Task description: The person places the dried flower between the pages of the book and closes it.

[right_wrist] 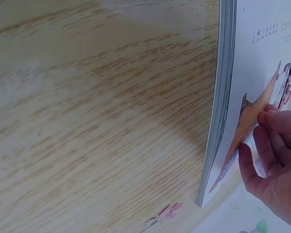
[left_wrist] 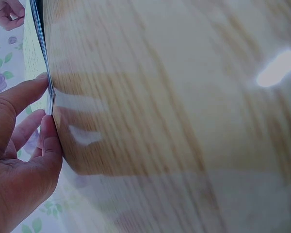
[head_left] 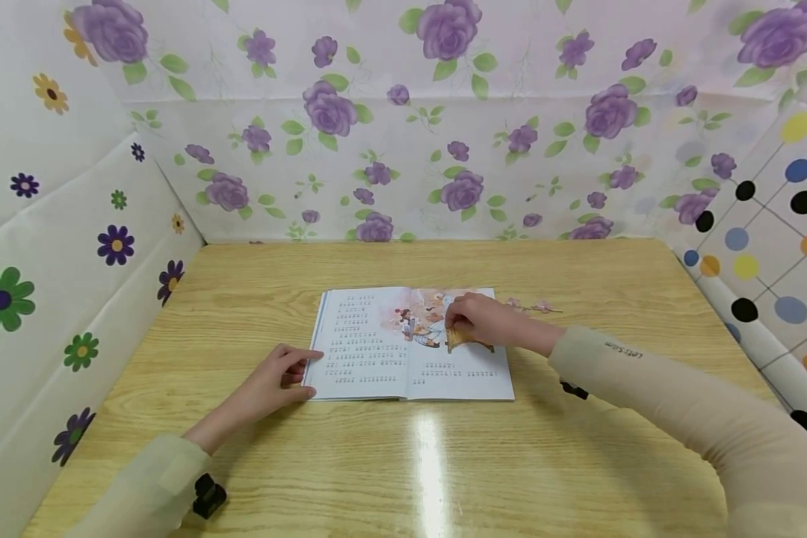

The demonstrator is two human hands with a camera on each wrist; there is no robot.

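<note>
An open book (head_left: 424, 388) lies flat on the table, text on its left page and a coloured illustration (head_left: 420, 325) on its right. At the left page's outer edge, my left hand (head_left: 279, 377) touches the book with thumb and forefinger set apart; the left wrist view shows both tips on that edge. My right hand (head_left: 484, 317) rests on the illustration, fingers loosely bent and tips on the paper. In the right wrist view no page is lifted between the right fingers (right_wrist: 262, 145). Part of the picture is hidden under that hand.
The wood-grain table (head_left: 276, 269) has a pink flower sprig pattern (head_left: 541, 307) just right of the book. Flowered cloth (head_left: 390, 172) stands behind, with a daisy-print sheet (head_left: 54, 314) at left and a dotted one (head_left: 767, 246) at right. Glare marks the table's front.
</note>
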